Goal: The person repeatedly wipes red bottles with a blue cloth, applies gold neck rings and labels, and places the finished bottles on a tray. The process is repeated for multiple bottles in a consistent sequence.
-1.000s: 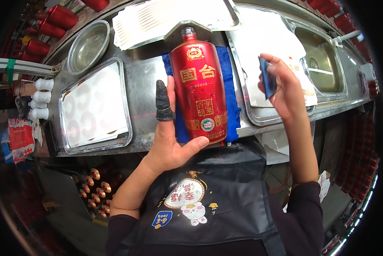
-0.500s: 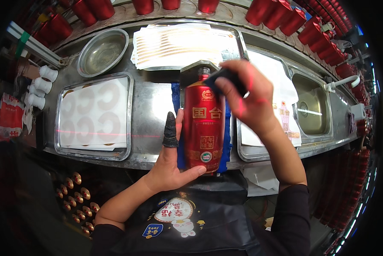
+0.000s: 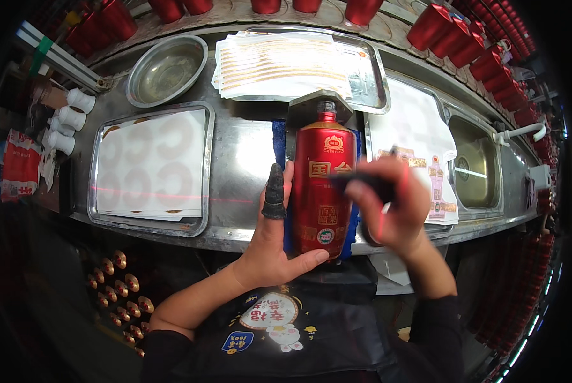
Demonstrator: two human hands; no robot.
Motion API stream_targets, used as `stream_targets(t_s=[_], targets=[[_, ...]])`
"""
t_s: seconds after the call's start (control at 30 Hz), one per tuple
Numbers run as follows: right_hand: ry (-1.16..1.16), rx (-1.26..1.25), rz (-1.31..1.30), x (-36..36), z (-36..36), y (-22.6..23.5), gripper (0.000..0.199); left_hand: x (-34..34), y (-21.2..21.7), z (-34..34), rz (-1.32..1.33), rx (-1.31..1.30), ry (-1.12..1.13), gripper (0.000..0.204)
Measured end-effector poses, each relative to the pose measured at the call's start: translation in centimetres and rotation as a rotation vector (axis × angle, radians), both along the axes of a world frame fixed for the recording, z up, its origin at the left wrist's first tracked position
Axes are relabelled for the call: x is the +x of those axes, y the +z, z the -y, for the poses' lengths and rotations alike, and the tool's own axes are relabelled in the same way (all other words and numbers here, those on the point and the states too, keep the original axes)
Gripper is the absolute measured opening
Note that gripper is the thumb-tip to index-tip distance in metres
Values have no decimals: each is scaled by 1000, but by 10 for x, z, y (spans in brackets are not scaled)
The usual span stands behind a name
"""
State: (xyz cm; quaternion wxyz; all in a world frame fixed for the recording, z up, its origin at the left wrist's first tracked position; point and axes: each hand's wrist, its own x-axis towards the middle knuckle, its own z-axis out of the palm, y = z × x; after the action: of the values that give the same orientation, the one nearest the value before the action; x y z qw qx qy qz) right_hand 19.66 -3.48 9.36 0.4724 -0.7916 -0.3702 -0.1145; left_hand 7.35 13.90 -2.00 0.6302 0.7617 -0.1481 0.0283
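Observation:
A red bottle (image 3: 319, 191) with gold lettering and a round pale sticker lies on its back, its neck pointing away from me. My left hand (image 3: 260, 252) steadies it from the left side, thumb across the near end and fingers along its flank. A black cover wraps one finger of that hand. Over the bottle's right side, my right hand (image 3: 404, 214) grips a flat black pad (image 3: 376, 186), blurred by motion; whether the pad touches the bottle I cannot tell. Beneath the bottle shows blue cloth (image 3: 278, 150), and a dark angular rest (image 3: 298, 113) supports its neck end.
Metal trays with white label sheets stand left (image 3: 208, 185), behind (image 3: 381, 96) and right (image 3: 450, 226). A metal bowl (image 3: 166, 73) sits at the back left, a sink (image 3: 474, 169) at the far right. White spools (image 3: 69, 118) are at the left edge; red bottles (image 3: 429, 27) line the back.
My right hand has swept the black pad from the bottle's shoulder down toward me along its right side. The left hand keeps its hold, and the whole view has shifted slightly.

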Motion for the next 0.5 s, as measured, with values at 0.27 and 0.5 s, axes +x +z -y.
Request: stream_targets(t_s=[0.27,0.5], targets=[[-230,120,-24,-1,34,-50,25,10,12,9,-117,-135,-31,116],[-61,-98,328,26,21,-29,25,-1,10,-1,-186,-229,-16,108]])
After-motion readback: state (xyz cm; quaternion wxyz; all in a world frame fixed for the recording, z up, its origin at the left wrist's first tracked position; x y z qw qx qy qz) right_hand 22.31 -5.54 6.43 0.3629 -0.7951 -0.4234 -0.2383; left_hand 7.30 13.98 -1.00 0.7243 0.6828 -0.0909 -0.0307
